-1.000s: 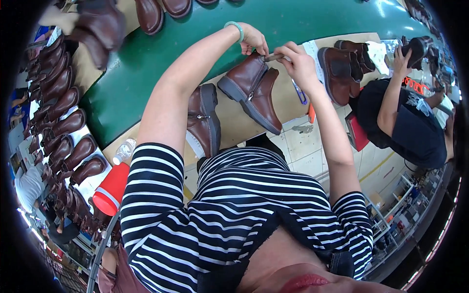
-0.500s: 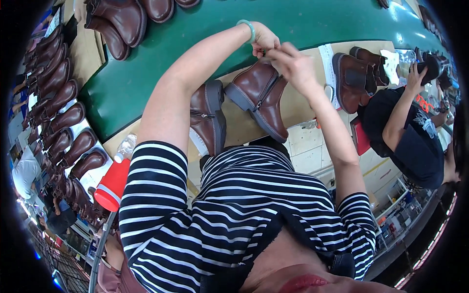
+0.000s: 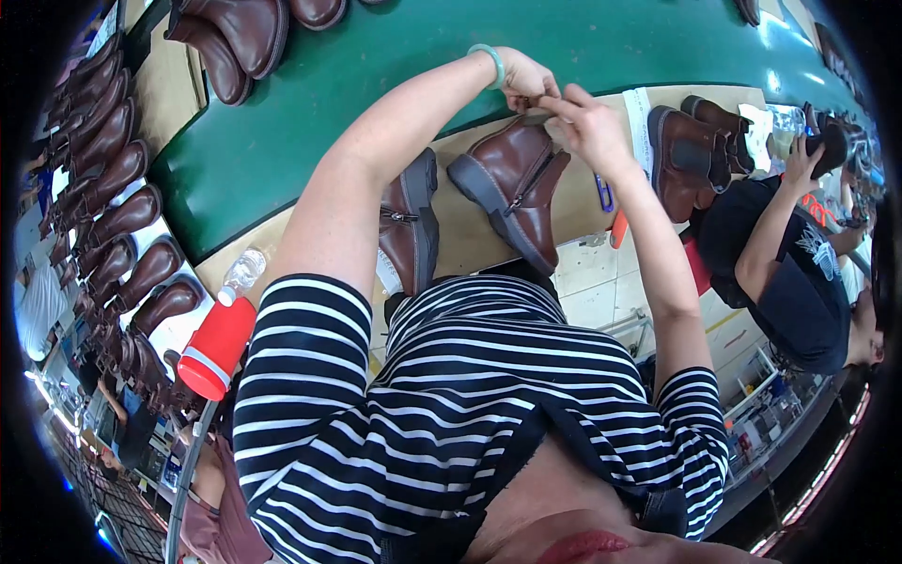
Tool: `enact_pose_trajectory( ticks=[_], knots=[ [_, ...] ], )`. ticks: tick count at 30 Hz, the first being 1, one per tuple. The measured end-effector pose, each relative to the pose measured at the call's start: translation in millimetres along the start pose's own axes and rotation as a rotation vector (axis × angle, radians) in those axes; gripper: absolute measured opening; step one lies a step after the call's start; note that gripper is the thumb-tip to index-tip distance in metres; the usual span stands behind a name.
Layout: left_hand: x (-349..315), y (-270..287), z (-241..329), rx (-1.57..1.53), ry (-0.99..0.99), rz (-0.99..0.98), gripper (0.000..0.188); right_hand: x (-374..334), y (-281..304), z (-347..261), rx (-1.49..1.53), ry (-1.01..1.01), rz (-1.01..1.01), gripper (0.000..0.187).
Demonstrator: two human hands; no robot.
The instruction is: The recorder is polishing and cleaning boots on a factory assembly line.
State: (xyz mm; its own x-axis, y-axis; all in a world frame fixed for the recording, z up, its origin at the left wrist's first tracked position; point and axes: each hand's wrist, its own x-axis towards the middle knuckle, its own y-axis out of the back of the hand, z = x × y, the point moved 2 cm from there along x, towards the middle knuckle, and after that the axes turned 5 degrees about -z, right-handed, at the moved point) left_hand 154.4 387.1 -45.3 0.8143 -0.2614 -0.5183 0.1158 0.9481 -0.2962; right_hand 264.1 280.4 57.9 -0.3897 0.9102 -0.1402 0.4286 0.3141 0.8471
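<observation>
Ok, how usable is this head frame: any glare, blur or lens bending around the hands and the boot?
Head view: strong fisheye bending, with a black rim and the green belt curving. There is glare on the belt at upper right. The left hand, right hand and brown boot look sharp; the boots on the left rack are squeezed and softer near the edge.

A brown leather ankle boot (image 3: 515, 183) lies tipped on its side on the table (image 3: 573, 202), dark sole toward the left. Its side zip runs down the shaft, and the shaft's top edge points up toward the green belt.
</observation>
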Motion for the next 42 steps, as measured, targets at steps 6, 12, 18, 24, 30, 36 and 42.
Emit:
enact_pose_trajectory(
  ticks=[6, 12, 18, 24, 30, 36, 42],
  knots=[
    [-4, -6, 1, -0.037, -0.015, -0.145, 0.012, -1, -10, -18, 0.012, 0.084, 0.055, 0.036],
    [-12, -12, -9, -0.099, 0.046, 0.019, 0.034, -9, 18, 8, -0.042, -0.148, 0.046, 0.034],
    [1, -8, -12, -0.082, 0.021, -0.027, 0.034, -14, -12, -5, 0.067, 0.074, 0.055, 0.033],
    [-8, -18, -15, -0.101, 0.027, -0.036, 0.031, -7, 2, -47, 0.032, 0.132, 0.121, 0.033],
    [-2, -26, -11, -0.126, -0.038, -0.005, 0.045, -18, 3, -13, -0.024, -0.005, -0.031, 0.033],
    [3, -33, -1, 0.089, 0.119, -0.021, 0.045, -29, -20, -28, -0.011, 0.099, -0.022, 0.034],
    [-6, -35, -13, -0.04, 0.053, 0.05, 0.021, -33, 27, -21, -0.16, -0.144, 0.012, 0.031]
  ],
)
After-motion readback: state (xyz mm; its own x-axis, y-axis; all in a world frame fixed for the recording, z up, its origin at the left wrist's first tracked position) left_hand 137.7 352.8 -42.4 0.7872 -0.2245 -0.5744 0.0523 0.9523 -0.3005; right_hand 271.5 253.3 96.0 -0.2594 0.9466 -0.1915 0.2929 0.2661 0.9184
